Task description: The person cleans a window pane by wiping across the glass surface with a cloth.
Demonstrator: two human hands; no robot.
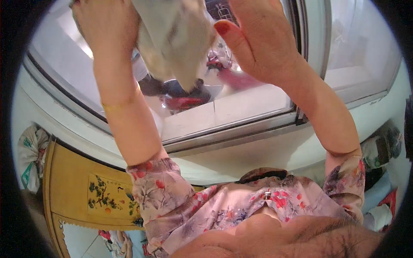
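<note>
Both my arms reach up in front of a window. A pale grey-beige cloth hangs between my hands from the top edge of the picture, its lower end tapering to a point. My left hand is bent over beside the cloth and appears closed on its edge; the fingertips are hidden. On the other side, my right hand shows its back, with the thumb stretched out toward the cloth. The picture's top edge cuts off the other right fingers.
Beyond the glass stands a red and black motorbike. A metal window frame runs below my hands. At the lower left is a yellow wooden cabinet with a painted tree, beside a white plastic bag. Bagged things lie at the right.
</note>
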